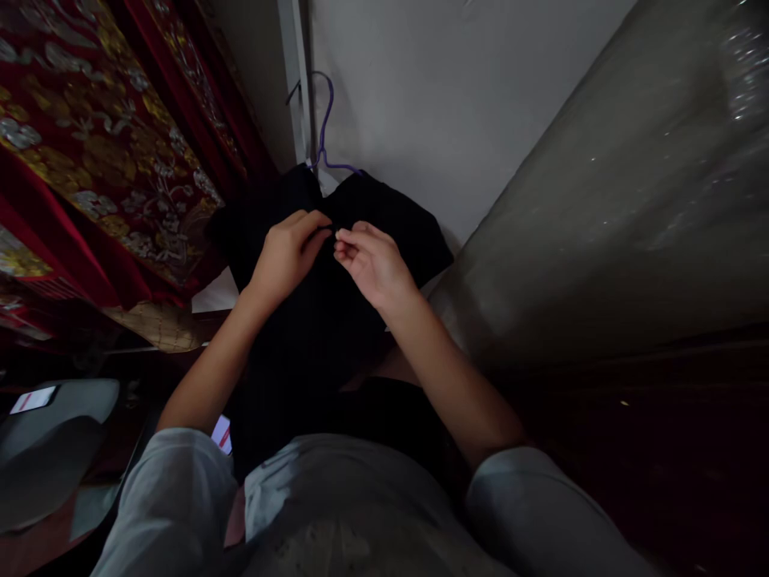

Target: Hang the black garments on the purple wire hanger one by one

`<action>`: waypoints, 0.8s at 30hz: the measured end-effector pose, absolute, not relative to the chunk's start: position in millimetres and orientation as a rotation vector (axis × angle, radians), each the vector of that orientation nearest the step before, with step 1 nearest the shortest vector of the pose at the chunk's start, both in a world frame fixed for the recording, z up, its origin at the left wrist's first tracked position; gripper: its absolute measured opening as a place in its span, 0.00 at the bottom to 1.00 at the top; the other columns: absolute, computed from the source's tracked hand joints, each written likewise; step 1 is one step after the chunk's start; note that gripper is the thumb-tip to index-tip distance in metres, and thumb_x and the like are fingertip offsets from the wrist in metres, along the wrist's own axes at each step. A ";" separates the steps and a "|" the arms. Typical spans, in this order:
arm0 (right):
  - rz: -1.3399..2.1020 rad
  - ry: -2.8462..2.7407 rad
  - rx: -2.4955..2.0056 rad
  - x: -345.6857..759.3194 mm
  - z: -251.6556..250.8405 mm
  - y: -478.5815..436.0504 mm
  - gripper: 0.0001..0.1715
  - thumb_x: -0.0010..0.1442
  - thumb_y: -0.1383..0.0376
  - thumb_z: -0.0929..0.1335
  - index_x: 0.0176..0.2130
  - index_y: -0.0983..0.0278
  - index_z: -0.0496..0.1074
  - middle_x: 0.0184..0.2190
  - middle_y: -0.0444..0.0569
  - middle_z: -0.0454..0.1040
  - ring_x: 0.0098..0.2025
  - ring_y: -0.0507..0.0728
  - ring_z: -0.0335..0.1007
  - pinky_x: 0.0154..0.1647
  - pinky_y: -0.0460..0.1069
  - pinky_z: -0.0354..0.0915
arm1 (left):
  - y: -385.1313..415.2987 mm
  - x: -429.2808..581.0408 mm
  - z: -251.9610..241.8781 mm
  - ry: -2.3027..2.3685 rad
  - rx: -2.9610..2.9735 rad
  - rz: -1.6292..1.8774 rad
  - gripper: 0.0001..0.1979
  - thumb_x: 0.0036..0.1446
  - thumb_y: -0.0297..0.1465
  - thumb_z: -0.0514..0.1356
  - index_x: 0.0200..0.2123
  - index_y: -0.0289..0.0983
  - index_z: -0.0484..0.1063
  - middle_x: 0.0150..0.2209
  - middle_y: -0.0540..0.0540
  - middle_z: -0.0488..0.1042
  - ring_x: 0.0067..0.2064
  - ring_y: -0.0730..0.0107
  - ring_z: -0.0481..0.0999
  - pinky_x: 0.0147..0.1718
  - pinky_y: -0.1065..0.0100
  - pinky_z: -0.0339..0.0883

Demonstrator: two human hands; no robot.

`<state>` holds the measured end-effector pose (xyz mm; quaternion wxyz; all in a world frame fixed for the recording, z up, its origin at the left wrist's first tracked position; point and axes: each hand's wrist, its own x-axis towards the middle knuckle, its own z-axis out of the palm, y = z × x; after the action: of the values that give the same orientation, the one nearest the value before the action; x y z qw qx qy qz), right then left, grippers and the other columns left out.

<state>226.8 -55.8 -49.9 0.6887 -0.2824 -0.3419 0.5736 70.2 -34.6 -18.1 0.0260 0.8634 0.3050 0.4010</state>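
A black garment (312, 320) hangs in front of me from a purple hanger (328, 112). My left hand (291, 248) is closed in a pinch at the garment's upper front, with dark cloth at its fingertips. Just to the right, nearly touching it, my right hand (372, 260) also pinches, thumb and forefinger together and the other fingers curled. What sits between the right fingertips is too small and dark to make out.
Red cloth (108, 144) with gold and silver embroidery hangs at the left. Something large in clear plastic wrap (613, 200) leans at the right. A white wall (432, 88) stands behind. Lower left, a phone (34, 400) lies on a grey seat (90, 401).
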 end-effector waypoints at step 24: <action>1.112 -0.746 -0.848 211.9 -144.5 -127.4 0.19 0.50 0.67 0.75 0.27 0.62 0.60 0.23 0.38 0.65 0.25 0.47 0.60 0.29 0.45 0.57 | 20.8 -36.0 -44.4 1.393 2.086 1.950 0.17 0.67 0.43 0.63 0.31 0.38 0.66 0.34 0.48 0.67 0.43 0.63 0.71 0.50 0.62 0.65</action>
<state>211.9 -127.4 -144.5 0.7021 -0.3810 -0.3350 0.4997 -36.0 20.8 -44.4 -0.0178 0.6564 0.4383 0.6138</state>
